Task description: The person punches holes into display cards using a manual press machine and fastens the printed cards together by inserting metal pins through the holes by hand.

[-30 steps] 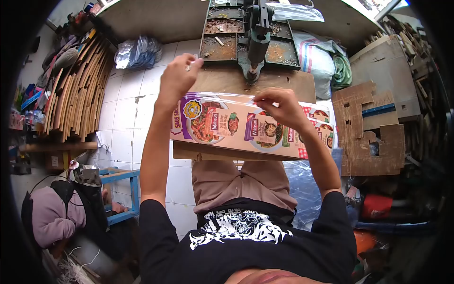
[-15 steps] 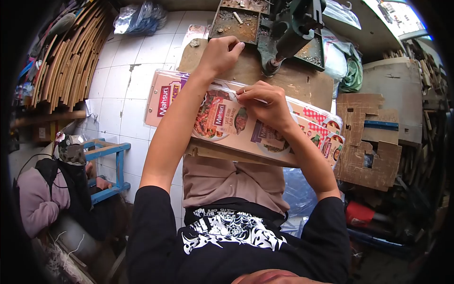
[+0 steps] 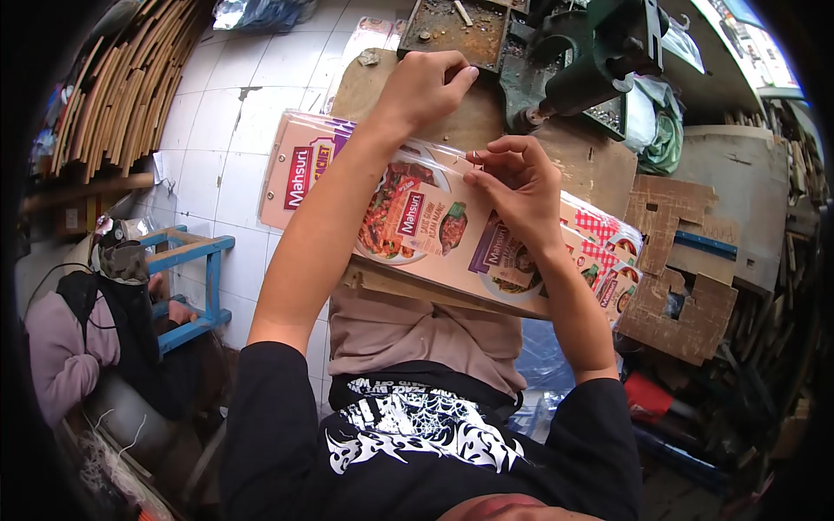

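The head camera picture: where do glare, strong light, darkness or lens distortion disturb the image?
Head view, middle: glare streaks the clear plastic over the printed board; head view, upper right: the bright opening looks washed out; head view, left: the wooden strips seem bowed by the lens; head view, corners: sunk in black.

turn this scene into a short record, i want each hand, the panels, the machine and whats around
left hand: fingers curled, near metal tray; contents unclear
right hand: over printed panels, thumb and fingers at their upper edge; any small item unclear
panels: overlapping, "Mahsuri" lettering
machine: dark green, beyond right hand
left side: wooden strips, blue frame
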The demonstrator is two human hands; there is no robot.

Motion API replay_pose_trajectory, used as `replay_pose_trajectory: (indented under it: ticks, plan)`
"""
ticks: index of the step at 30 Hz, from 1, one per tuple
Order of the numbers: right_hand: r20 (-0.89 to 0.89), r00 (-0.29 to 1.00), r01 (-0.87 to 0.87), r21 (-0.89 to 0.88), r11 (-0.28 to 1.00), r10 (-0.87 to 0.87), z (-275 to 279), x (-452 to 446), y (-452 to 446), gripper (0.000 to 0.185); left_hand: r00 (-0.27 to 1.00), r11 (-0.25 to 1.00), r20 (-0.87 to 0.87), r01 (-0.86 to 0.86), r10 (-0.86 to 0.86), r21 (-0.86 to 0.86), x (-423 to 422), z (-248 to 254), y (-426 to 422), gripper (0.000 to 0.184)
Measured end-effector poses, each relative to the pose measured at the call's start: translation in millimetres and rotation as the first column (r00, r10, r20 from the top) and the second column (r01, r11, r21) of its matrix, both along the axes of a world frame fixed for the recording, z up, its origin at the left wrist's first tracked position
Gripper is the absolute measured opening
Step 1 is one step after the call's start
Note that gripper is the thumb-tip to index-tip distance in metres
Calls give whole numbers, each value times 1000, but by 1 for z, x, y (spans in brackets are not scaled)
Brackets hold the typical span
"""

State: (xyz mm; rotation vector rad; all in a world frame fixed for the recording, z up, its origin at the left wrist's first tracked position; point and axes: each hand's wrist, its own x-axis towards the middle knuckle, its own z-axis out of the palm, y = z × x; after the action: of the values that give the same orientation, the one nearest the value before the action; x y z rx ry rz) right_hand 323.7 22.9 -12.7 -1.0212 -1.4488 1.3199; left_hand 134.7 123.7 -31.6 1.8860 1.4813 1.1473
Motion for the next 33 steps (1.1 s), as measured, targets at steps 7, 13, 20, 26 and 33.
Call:
replay_pose_trajectory:
  ticks: [7, 13, 20, 26, 33]
  plan:
    - [286, 955, 13, 237, 971, -82, 2, 3, -3, 21, 1000, 998, -28, -10, 12, 62, -1, -1, 2, 27]
    - [335, 935, -34, 404, 914, -113, 6, 3, 1, 19, 1000, 998, -22, -12, 13, 59, -1, 0, 1, 28]
    - [371, 917, -5, 370, 929, -143, 7, 2, -2, 17, 1000, 999, -25, -17, 18, 44, -1, -1, 1, 27]
    - [369, 917, 3, 367, 930, -149, 7, 1, -2, 16, 1000, 999, -16, -6, 7, 32, -1, -1, 1, 28]
    - [381, 911, -33, 455, 890, -161, 8, 1, -1, 16, 1000, 998, -25, -13, 14, 66, 0, -2, 2, 29]
